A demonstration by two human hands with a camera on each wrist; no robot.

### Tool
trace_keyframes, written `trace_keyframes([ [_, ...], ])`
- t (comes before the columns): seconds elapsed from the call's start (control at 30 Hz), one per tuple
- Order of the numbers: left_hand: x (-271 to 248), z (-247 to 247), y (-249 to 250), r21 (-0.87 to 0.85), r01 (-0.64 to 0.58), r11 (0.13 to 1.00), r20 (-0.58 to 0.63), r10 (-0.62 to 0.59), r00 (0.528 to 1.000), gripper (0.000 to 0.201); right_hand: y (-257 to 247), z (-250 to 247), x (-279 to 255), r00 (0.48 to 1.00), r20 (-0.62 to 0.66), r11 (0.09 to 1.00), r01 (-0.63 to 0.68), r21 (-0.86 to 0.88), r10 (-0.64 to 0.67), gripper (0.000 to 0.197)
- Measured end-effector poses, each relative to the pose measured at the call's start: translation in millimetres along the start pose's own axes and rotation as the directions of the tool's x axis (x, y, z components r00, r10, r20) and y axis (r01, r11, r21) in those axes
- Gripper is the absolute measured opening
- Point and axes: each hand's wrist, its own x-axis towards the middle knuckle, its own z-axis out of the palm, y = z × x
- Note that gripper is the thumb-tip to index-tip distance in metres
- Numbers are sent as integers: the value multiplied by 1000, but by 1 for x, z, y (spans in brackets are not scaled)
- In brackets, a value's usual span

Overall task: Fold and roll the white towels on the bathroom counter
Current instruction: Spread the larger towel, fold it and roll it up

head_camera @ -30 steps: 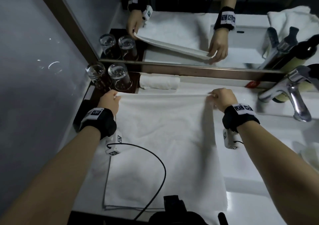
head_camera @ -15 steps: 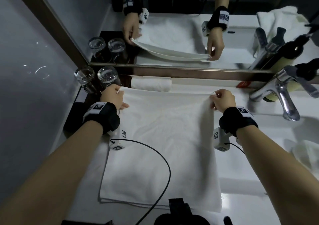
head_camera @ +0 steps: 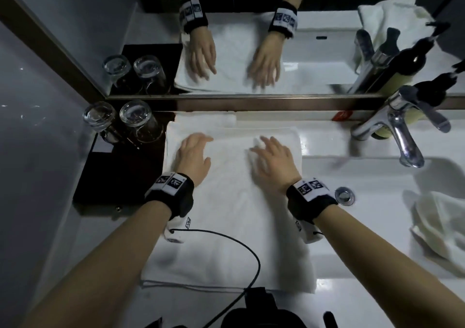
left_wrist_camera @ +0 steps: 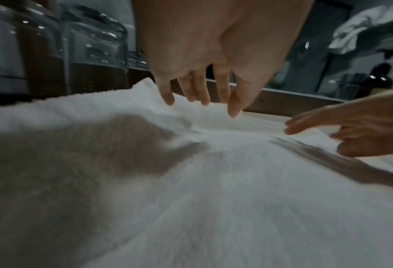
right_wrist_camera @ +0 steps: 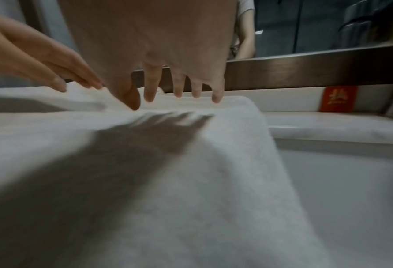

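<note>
A folded white towel [head_camera: 226,217] lies flat on the white counter [head_camera: 352,302], its right edge hanging over the sink. My left hand [head_camera: 192,154] lies on the towel's far left part with straight fingers, and in the left wrist view my left hand [left_wrist_camera: 199,94] has its fingertips just at the cloth [left_wrist_camera: 190,181]. My right hand [head_camera: 273,160] lies spread on the far right part; the right wrist view has my right hand [right_wrist_camera: 177,90] with spread fingers over the towel [right_wrist_camera: 145,181]. A rolled white towel [head_camera: 206,120] sits behind, against the mirror frame.
Two upturned glasses [head_camera: 120,121] stand on a dark tray [head_camera: 113,176] at the left. A chrome tap [head_camera: 395,131] and the sink basin [head_camera: 377,176] with its drain are at the right. A crumpled white cloth [head_camera: 442,229] lies at the far right. A black cable [head_camera: 226,239] crosses the towel's near part.
Both hands have let go of the towel's far corners, which they pinched before, and now lie flat on it. The far edge has settled onto the counter.
</note>
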Motion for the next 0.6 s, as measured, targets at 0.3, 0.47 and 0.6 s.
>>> trace_keyframes([
  [0.3,29,-23,-19,417,39,908,93,-85,992,63,23,-21,27,973,51,960,-211,-183,224,75],
  [0.47,46,-31,-25,557,6,830,158,-114,981,61,55,-37,40,950,89,931,-269,-247,298,55],
  [0.6,59,-33,-23,614,-38,789,125,-49,991,46,73,-43,47,954,49,950,-287,-124,295,31],
])
